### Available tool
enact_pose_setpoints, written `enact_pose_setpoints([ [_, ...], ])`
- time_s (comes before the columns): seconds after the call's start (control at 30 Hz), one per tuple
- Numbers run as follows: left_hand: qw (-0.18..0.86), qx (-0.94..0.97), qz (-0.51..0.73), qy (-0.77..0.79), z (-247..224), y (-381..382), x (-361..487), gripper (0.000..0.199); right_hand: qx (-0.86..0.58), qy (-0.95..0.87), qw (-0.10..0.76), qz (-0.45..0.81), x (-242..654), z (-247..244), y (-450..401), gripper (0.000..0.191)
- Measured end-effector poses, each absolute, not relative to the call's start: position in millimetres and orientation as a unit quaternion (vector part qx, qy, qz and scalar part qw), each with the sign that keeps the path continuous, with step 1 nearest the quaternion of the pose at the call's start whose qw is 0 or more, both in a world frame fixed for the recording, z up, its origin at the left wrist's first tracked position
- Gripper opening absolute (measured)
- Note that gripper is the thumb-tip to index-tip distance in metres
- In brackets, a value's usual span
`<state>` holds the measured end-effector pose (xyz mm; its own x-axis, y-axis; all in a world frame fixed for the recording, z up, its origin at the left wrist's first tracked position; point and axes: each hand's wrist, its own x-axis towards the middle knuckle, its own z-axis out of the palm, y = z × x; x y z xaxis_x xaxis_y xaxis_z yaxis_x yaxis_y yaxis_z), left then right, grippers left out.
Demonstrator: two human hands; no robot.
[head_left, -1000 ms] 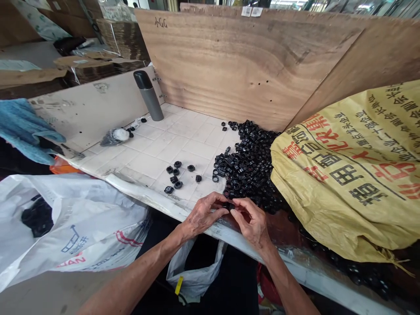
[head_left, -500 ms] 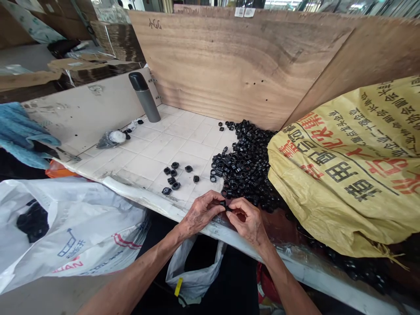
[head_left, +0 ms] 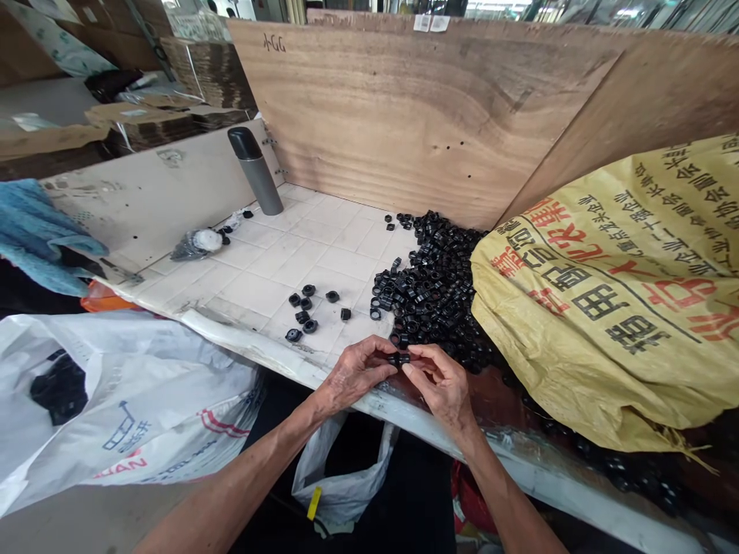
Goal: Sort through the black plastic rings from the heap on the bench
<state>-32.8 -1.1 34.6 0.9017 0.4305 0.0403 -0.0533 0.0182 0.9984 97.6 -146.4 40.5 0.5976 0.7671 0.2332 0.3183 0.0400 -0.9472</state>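
Observation:
Between my two hands, just above the table's front edge, is a small black plastic part (head_left: 398,359). My left hand (head_left: 356,373) pinches its left end between thumb and fingertips. On its other end, the thumb and fingers of my right hand (head_left: 443,385) are closed. Whether it is one piece or two pressed together I cannot tell. Behind my hands spreads a heap of black ring-shaped plastic parts (head_left: 433,288). To the left, several loose black parts (head_left: 305,304) lie scattered on the pale table top (head_left: 254,296).
A yellow woven sack (head_left: 612,300) rests at the right against the heap. A grey flask (head_left: 257,173) stands at the back left, near a small plastic bag (head_left: 199,243). Wooden boards (head_left: 404,115) wall the back. White bags (head_left: 173,400) hang or lie below the front edge.
My right hand has shifted slightly right and its fingers have straightened, so more of the black part shows between my hands. My left hand stays nearly in place.

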Motion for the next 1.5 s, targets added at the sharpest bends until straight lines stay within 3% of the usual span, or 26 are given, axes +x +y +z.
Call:
enact_pose_setpoints([
  [0.17,0.671,0.708,0.171,0.138,36.9,-1.7,-34.9,0.024,-0.688,-0.471,0.534,0.143,98.1,44.7,-145.1,0.012],
  [0.57,0.596,0.768,0.213,0.095,34.7,0.9,-35.2,0.021,-0.701,-0.509,0.492,0.083,99.4,38.2,-142.4,0.013],
  [0.73,0.61,0.763,0.198,0.077,36.3,1.5,-35.8,0.02,-0.739,-0.518,0.43,0.029,97.7,32.8,-140.1,0.04],
  [0.87,0.63,0.741,0.207,0.105,33.2,0.7,-35.3,0.021,-0.729,-0.5,0.463,0.063,95.4,37.1,-142.6,0.019],
  [0.93,0.644,0.727,0.21,0.113,32.6,0.1,-35.1,0.02,-0.718,-0.509,0.469,0.081,94.6,39.1,-143.8,0.017],
  [1.07,0.647,0.723,0.212,0.119,35.5,-0.6,-35.6,0.02,-0.729,-0.506,0.457,0.056,93.9,41.2,-144.7,0.04],
  [1.2,0.642,0.728,0.21,0.12,38.8,0.0,-36.5,0.019,-0.716,-0.508,0.469,0.1,93.9,45.0,-145.7,0.025],
  [1.3,0.633,0.733,0.219,0.12,38.7,0.3,-36.4,0.018,-0.727,-0.504,0.458,0.09,94.6,46.9,-146.2,0.03],
  [1.4,0.625,0.739,0.223,0.117,37.4,0.2,-36.2,0.017,-0.725,-0.505,0.458,0.095,95.5,46.7,-146.3,0.021],
  [1.5,0.625,0.739,0.22,0.118,36.4,0.0,-36.3,0.016,-0.726,-0.511,0.452,0.081,96.1,46.0,-146.1,0.03],
])
